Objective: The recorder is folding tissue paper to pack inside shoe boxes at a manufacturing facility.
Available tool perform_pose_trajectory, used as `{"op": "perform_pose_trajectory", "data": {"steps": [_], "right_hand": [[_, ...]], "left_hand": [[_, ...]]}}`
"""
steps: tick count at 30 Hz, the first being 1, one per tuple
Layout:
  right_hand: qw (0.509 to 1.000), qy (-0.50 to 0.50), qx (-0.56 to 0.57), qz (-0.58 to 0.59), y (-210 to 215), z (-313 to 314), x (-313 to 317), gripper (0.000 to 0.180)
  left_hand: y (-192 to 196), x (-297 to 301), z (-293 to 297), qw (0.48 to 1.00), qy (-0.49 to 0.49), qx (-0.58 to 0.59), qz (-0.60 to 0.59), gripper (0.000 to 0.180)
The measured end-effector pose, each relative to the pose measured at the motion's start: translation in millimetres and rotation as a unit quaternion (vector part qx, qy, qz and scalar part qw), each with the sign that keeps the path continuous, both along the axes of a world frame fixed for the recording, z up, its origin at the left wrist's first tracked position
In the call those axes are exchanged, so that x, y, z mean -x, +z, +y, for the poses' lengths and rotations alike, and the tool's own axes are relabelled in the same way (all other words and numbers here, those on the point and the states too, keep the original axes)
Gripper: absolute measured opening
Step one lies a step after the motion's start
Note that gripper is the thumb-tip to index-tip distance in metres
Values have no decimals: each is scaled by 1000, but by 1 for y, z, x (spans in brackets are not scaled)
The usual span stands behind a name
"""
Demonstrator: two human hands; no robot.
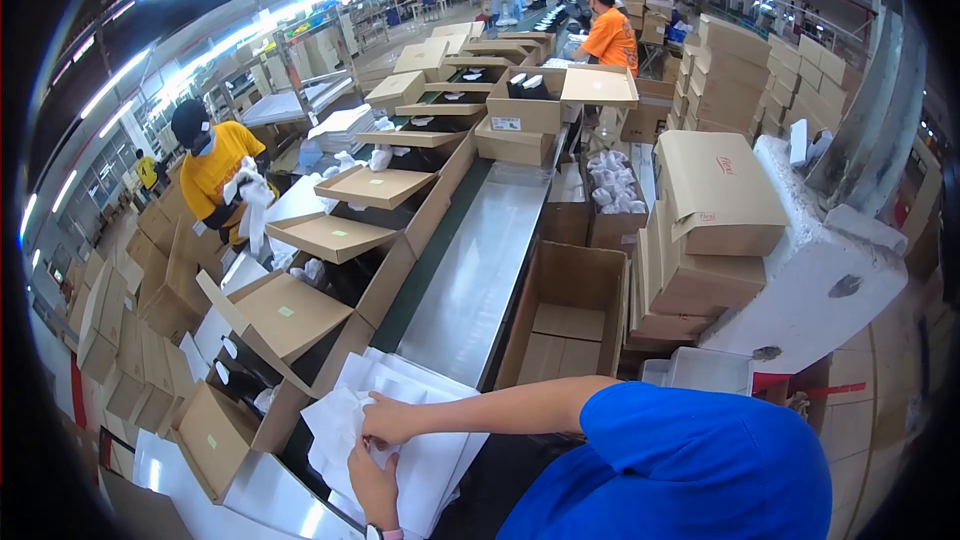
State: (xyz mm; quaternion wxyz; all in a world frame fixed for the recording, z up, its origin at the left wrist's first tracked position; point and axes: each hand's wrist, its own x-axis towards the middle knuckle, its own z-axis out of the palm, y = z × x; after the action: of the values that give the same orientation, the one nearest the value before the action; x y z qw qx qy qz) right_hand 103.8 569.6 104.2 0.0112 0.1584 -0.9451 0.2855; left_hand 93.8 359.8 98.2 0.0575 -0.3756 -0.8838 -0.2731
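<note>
A stack of thin white paper sheets [430, 380] lies in front of me at the near end of the line. My right hand [392, 421] reaches over it from the right, fingers bent and pinching a crumpled part of the top sheet [335, 418]. Just below, my left hand [374, 485] comes up from the lower edge with a band at its wrist. Its fingertips meet those of the right hand at the same crumpled paper. The exact grip between the fingertips is partly hidden.
Left of the belt [470, 260] stand open brown shoe-type boxes [290, 310] with dark contents. A deep open carton [565, 310] is to my right, beside stacked boxes [715, 200] and a white foam block [820, 270]. A person in yellow [220, 170] handles white paper; another wears orange [608, 40].
</note>
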Motion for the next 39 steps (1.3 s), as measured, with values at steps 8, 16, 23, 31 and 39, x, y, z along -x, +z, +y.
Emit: {"op": "perform_pose_trajectory", "data": {"steps": [8, 16, 23, 31, 39], "right_hand": [[999, -50, 4, -10, -3, 7, -21, 33], [990, 6, -7, 140, -8, 3, -92, 40], [997, -6, -23, 76, -32, 2, -57, 37], [988, 10, -95, -119, 1, -4, -23, 25], [995, -58, -10, 80, -32, -16, -39, 31]], "left_hand": [[-1, 0, 2, 998, 12, 60, 1, 53], [-1, -40, -18, 997, -25, 68, -35, 51], [-9, 2, -8, 985, 3, 40, -169, 35], [18, -24, -5, 997, 6, 71, -4, 58], [3, -13, -17, 996, -24, 66, -51, 44]]}}
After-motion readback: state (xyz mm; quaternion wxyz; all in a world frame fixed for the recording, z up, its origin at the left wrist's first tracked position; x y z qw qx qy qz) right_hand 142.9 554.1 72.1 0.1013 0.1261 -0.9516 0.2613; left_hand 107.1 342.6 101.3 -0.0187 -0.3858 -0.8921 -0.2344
